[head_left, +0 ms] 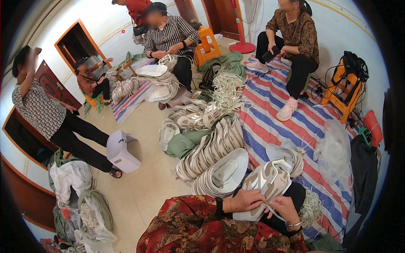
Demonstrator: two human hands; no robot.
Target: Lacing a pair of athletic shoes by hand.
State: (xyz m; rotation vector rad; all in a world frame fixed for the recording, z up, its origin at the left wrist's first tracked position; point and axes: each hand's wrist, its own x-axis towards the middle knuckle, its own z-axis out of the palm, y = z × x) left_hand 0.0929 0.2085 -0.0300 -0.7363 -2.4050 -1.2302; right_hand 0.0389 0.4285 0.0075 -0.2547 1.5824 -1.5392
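Observation:
On my lap lies a beige and white shoe upper [265, 181], its open collar facing away from me. My left hand [247, 200] is closed at its lacing edge, fingers pinched together. Close beside it, my right hand [285, 209] pinches a white shoelace [275, 214] that hangs from the upper. The fingertips of both hands nearly meet, and what sits exactly between them is partly hidden. A stack of nested shoe uppers [223, 173] stands just left of my work. By my right forearm lies a bundle of loose white laces [311, 207].
Long rows of uppers [211, 147] and a lace heap [228, 86] lie ahead. A striped sheet [270, 126] covers the floor to the right, with a clear plastic bag [333, 145]. A pale stool [122, 152] and filled sacks [90, 211] are left. Several people sit or stand around.

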